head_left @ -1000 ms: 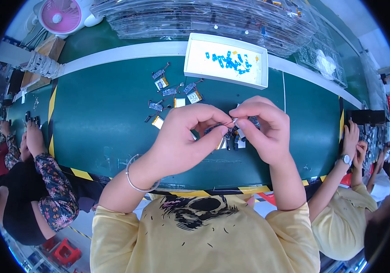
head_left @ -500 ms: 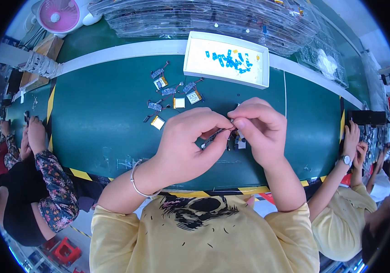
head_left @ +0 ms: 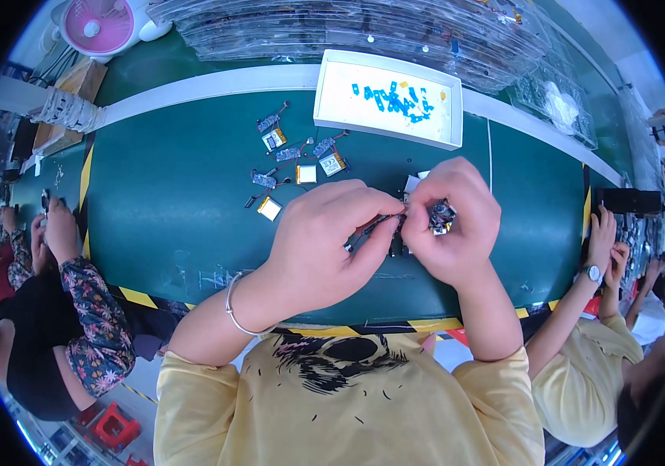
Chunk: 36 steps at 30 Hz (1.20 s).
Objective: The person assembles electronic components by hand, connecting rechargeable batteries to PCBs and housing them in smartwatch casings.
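My left hand [head_left: 324, 237] is closed in a pinch on a small dark circuit board [head_left: 363, 233] that shows between thumb and fingers. Its fingertips meet those of my right hand [head_left: 456, 225], whose thumb and forefinger are also pinched together. What the right fingers hold is too small and covered to name. Through the curl of the right hand, parts of other small electronic pieces [head_left: 442, 217] show on the table. Left of my hands lie several circuit boards [head_left: 264, 180] wired to silvery flat battery cells [head_left: 269, 208] with yellow edges.
A white box [head_left: 388, 132] holding small blue pieces [head_left: 394, 101] stands beyond my hands on the green table [head_left: 169, 194]. Stacked clear plastic trays [head_left: 348, 31] fill the back. A pink fan [head_left: 98, 27] stands far left. Co-workers sit on both sides, one with a flowered sleeve [head_left: 98, 326].
My right hand has turned and its fingers have curled in more, uncovering pieces behind it. My left hand keeps its pinch on the circuit board, nearly in place.
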Each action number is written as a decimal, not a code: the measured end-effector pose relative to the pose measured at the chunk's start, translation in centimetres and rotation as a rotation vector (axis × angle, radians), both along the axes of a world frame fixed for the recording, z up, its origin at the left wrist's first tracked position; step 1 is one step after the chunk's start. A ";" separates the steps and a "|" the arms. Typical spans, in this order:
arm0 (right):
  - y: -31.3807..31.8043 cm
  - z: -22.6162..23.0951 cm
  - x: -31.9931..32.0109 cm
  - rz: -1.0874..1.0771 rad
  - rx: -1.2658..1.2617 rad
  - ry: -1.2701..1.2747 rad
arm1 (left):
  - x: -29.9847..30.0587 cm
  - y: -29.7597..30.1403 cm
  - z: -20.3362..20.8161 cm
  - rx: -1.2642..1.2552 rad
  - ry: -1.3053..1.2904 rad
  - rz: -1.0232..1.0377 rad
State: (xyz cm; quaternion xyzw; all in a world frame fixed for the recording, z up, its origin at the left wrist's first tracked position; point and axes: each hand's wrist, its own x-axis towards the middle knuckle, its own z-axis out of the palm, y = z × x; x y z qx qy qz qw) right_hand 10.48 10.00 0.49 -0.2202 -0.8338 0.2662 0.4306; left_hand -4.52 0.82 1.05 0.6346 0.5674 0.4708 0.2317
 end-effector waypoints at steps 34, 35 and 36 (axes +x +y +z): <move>-3.6 -2.5 -0.4 -0.055 0.318 -0.737 | -1.2 2.7 -2.4 -0.120 0.473 0.152; -3.4 -2.4 -0.2 -0.035 0.309 -0.732 | -1.2 2.6 -2.4 -0.120 0.472 0.154; -3.3 -2.3 -0.2 -0.016 0.299 -0.726 | -1.2 2.5 -2.3 -0.140 0.491 0.141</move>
